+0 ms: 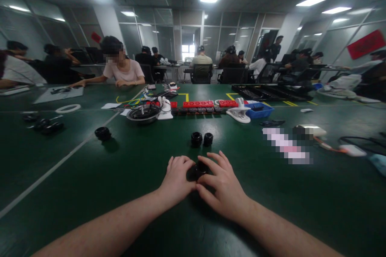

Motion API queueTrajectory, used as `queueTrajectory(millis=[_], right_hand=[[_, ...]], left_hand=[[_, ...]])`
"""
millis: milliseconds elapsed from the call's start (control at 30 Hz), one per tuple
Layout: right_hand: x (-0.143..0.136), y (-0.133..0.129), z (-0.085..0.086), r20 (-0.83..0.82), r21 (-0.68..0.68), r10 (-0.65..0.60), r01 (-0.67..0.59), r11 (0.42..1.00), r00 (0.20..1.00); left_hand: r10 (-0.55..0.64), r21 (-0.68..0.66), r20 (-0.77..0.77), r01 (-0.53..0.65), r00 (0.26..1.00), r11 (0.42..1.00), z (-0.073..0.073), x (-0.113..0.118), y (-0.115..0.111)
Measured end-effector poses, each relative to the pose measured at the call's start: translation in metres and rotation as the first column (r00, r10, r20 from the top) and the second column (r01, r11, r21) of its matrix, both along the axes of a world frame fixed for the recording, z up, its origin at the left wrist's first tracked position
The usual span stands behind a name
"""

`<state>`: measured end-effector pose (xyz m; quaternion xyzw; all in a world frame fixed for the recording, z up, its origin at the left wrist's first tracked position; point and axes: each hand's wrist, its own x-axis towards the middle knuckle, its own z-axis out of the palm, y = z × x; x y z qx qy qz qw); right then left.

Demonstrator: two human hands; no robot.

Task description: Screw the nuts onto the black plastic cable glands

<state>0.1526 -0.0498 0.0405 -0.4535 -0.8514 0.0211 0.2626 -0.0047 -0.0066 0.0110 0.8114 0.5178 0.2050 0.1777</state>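
Observation:
A small black cylindrical part point(201, 169) stands at the near middle of the green table, between my two hands. My left hand point(179, 176) curls round its left side, with the thumb low near its base. From the right, my right hand point(220, 180) has its fingers bent round the same part, the index finger near the top. The fingers hide much of its sides. Just beyond are two similar black ribbed cylinders, a larger one point(196, 139) and a smaller one point(208, 139), standing side by side.
Another black cylinder point(103, 133) sits to the left. Across the middle lie red socket strips point(198, 104), a round black tray point(141, 115), a white clip stand point(239, 113) and a blue bin point(261, 111). A person point(123, 64) sits at the far left side.

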Motion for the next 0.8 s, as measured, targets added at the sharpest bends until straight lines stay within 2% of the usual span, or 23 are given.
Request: queueTrajectory(millis=[467, 800], right_hand=[[0.0068, 0.0046, 0.0006, -0.003, 0.031, -0.110, 0.110, 0.993, 0.994], [0.0078, 0.0100, 0.0019, 0.082, -0.030, -0.221, 0.224, 0.974, 0.972]], left_hand=[[0.009, 0.008, 0.008, -0.009, 1.000, 1.000, 0.0035, -0.0018, 0.0001], [0.007, 0.001, 0.001, -0.007, 1.000, 1.000, 0.0059, -0.0013, -0.0001]])
